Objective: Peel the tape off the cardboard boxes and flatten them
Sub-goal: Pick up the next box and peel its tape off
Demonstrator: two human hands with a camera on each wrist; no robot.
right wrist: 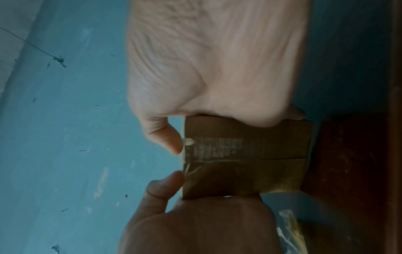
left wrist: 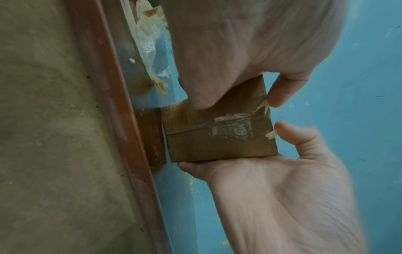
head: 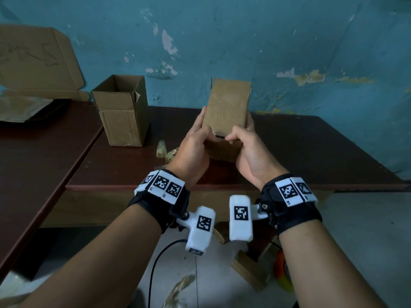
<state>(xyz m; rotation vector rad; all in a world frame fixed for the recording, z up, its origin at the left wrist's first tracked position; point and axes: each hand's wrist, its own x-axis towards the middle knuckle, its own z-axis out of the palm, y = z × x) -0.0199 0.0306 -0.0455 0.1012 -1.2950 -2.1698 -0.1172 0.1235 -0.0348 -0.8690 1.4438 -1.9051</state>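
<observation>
Currently both hands are clamped on one small cardboard box (head: 225, 107), held up in the air above the desk (head: 311, 152), between the two palms. Left hand (head: 193, 150) wraps the left side, right hand (head: 246, 152) wraps the right side, thumbs meeting at the near end face.

Box long axis points away from the person and up; the taped end faces the person. That near face is what matters: the wrist views show the flap seam (left wrist: 217, 127) running across it, with a whitish torn tape patch (left wrist: 230, 128) sitting on the seam toward the thumb edge. Frayed tape strands (left wrist: 262, 106) stick out at that edge, right at the thumb tips. Left thumb (left wrist: 289, 134) is on one side of the seam, right thumb (right wrist: 169, 137) on the other, both at the same edge.

My read: step in hand is getting a tape end lifted. Neither hand is clearly nearer, both thumbs sit equally close to the loose strands. Peel direction should run along the seam, away from the thumb edge. Cannot tell if either thumb actually has tape pinched yet.

Second box (head: 122, 110) stands open-topped on the desk, left of the hands, well apart. Crumpled peeled tape (head: 164, 152) lies on the desk just beside the left wrist. Flattened cardboard (head: 37, 61) leans on the wall far left.
</observation>
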